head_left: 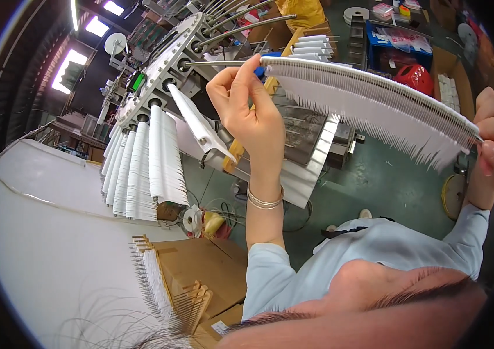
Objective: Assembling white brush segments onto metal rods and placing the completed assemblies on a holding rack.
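Two hands hold one long metal rod [375, 87] hung with a dense fringe of white strips, raised across the upper right of the view. The left hand [247, 102] pinches the rod's near end between thumb and fingertips, just beside a small blue piece [261, 70], with a thin bracelet [264, 200] on the wrist. The right hand [491, 134] is closed around the far end at the right edge of the picture. The rod slopes down from left to right and touches nothing else.

Behind the left hand, a round metal wheel [163, 64] carries more rods, several loaded with white strips [142, 168] that hang down in a row.

Below, an open cardboard box [200, 273] sits at the lower middle, and a wooden rack [163, 285] with rows of pins and white strips rests against its edge. At upper right, a blue bin [399, 45] holds clear bags, and a red basket [415, 75] stands just beside it on the green floor [375, 180].
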Tool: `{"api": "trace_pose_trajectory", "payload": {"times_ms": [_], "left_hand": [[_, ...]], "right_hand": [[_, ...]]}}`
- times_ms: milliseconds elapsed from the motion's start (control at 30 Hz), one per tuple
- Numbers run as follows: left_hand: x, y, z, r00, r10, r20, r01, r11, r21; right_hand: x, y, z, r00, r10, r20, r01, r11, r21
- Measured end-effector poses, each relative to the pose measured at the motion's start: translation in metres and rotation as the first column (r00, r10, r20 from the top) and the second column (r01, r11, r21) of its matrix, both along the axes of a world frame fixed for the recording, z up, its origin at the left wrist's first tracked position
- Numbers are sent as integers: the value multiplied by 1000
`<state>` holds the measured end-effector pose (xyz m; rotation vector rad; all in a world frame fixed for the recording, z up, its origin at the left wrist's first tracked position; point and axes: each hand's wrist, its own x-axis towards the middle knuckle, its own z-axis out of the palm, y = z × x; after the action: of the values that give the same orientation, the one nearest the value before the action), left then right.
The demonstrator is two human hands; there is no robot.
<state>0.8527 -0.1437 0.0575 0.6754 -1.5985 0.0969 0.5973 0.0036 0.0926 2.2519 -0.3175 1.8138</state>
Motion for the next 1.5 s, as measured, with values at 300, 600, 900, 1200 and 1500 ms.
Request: {"api": "trace_pose_trajectory", "payload": {"times_ms": [300, 600, 900, 1200, 1500], "left_hand": [[7, -9, -5, 957, -173, -233, 221, 954, 203], [24, -39, -3, 813, -225, -537, 458, 817, 350], [19, -12, -16, 875, -98, -473, 337, 826, 452], [1, 22, -35, 986, -36, -161, 68, 978, 196], [-23, 12, -27, 986, 142, -88, -146, 988, -42]], "right_hand": [[-8, -16, 25, 892, -109, -438, 128, 992, 13], [23, -58, 25, 739, -228, -634, 296, 955, 0], [83, -125, 22, 807, -211, -552, 217, 975, -54], [82, -131, -5, 955, 136, -264, -17, 912, 410], [27, -60, -23, 959, 246, -139, -177, 906, 383]]}}
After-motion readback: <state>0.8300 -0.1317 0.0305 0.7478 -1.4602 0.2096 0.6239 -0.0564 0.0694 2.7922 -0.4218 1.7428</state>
